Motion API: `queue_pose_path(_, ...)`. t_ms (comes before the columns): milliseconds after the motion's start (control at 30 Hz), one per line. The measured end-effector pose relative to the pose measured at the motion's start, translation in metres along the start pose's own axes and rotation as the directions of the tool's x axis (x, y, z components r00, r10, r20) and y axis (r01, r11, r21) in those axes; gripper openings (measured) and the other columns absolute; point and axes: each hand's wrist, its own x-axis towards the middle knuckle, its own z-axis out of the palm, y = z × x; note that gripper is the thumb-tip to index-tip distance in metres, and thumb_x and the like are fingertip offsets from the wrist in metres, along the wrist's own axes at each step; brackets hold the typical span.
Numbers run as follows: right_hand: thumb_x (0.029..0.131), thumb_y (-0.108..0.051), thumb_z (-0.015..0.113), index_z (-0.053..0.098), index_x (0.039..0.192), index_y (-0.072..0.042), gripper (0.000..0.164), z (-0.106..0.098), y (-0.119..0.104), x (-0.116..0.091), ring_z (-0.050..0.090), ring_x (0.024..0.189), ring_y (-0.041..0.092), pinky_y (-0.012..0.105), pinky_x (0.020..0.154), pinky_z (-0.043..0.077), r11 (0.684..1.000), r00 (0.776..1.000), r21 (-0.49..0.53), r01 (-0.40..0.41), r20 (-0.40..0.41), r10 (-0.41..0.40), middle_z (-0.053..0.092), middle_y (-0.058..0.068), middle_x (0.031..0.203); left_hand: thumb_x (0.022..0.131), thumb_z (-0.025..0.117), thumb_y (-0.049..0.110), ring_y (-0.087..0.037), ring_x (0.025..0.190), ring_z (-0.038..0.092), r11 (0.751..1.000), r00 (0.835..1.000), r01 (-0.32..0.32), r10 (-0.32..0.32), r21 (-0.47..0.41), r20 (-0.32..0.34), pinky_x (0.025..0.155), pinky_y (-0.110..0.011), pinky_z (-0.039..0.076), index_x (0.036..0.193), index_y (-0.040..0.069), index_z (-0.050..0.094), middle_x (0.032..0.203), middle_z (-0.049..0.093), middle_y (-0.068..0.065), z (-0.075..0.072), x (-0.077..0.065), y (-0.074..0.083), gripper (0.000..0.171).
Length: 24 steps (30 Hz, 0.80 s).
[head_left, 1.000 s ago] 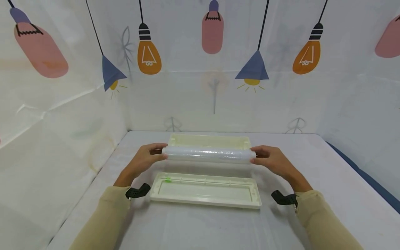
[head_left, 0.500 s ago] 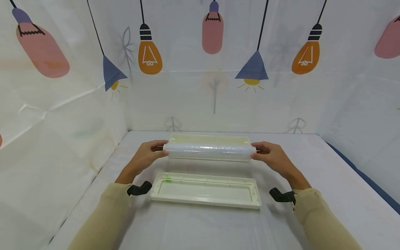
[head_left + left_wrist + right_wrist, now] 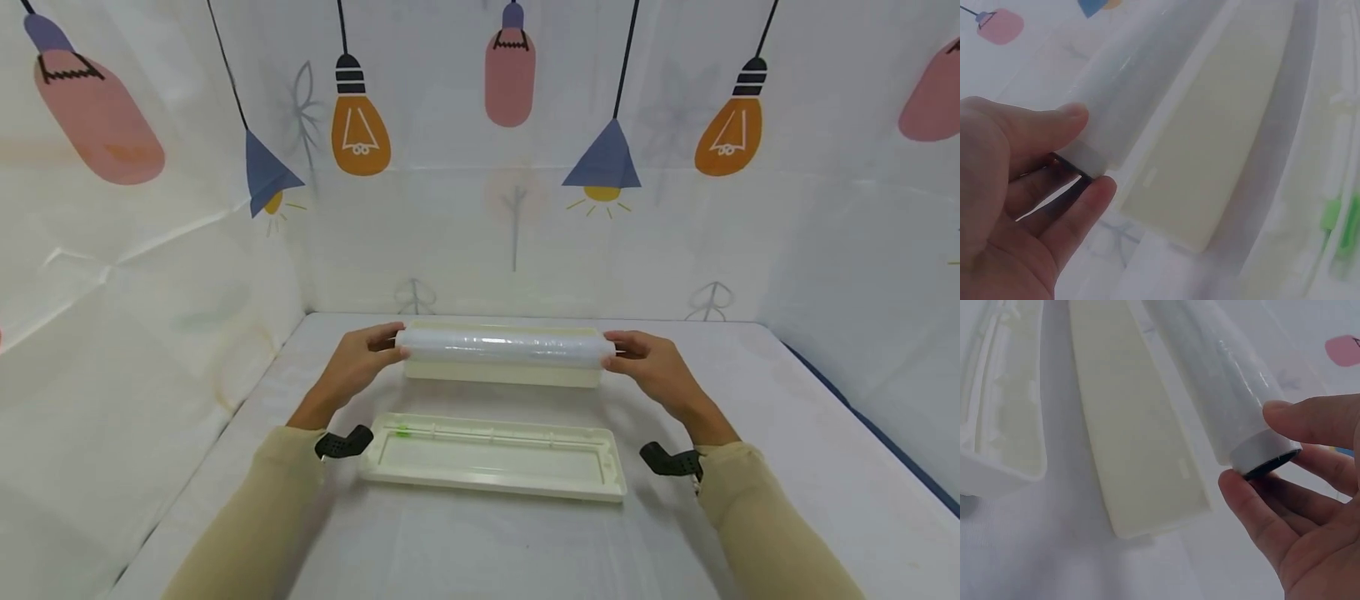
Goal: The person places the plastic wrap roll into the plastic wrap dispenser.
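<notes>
Two ends of film roll (image 3: 501,347) pinched: left hand (image 3: 352,367) at nine o'clock, right hand (image 3: 662,377) at three. Roll above pale box (image 3: 501,373) at twelve, shallow tray (image 3: 491,457) at six. Risk: slip in either fingertip hold could tilt roll, one end knocking box rim.

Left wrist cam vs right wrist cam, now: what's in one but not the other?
Left wrist only: the left hand pinching its end of the film roll, plus the green piece on the shallow cover.
Right wrist only: the right hand pinching the opposite end.
Both: parts of the roll, the cream box and the cover.
</notes>
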Motion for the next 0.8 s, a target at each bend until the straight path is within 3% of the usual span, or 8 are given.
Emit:
queue_pose_path(233, 0.094, -0.027, 0.073, 0.051, 0.144, 0.000, 0.060, 0.003, -0.002, 0.005, 0.056, 0.125, 0.036, 0.053, 0.103, 0.044, 1.000, 1.000, 0.024, -0.008, -0.009, 0.008, 0.056, 0.023, 0.138, 0.095, 0.072, 0.030, -0.030, 0.129, 0.054, 1.000, 1.000, 0.007, -0.008, -0.014, -0.022, 0.108, -0.050, 0.041, 0.150, 0.008, 0.047, 0.141, 0.057, -0.014, 0.001, 0.007, -0.001, 0.064)
queue_pose_path(433, 0.095, -0.023, 0.073, 0.050, 0.145, 0.000, 0.060, 0.004, 0.000, 0.009, 0.053, 0.128, 0.037, 0.052, 0.105, 0.042, 0.998, 0.999, 0.049, -0.026, -0.020, 0.027, 0.053, 0.023, 0.142, 0.094, 0.073, 0.023, -0.027, 0.129, 0.054, 0.997, 0.999, 0.018, -0.021, -0.074, -0.042, 0.108, -0.046, 0.042, 0.147, 0.006, 0.050, 0.140, 0.058, -0.013, 0.005, 0.016, -0.002, 0.061)
queue_pose_path(800, 0.096, -0.020, 0.071, 0.048, 0.146, 0.002, 0.059, 0.003, 0.003, 0.019, 0.048, 0.134, 0.036, 0.052, 0.107, 0.040, 0.998, 0.999, 0.056, -0.039, -0.021, 0.040, 0.050, 0.023, 0.146, 0.096, 0.071, 0.021, -0.028, 0.135, 0.049, 0.998, 0.999, 0.040, -0.042, -0.048, -0.029, 0.110, -0.046, 0.040, 0.148, 0.004, 0.048, 0.145, 0.053, -0.015, 0.006, 0.026, -0.001, 0.060)
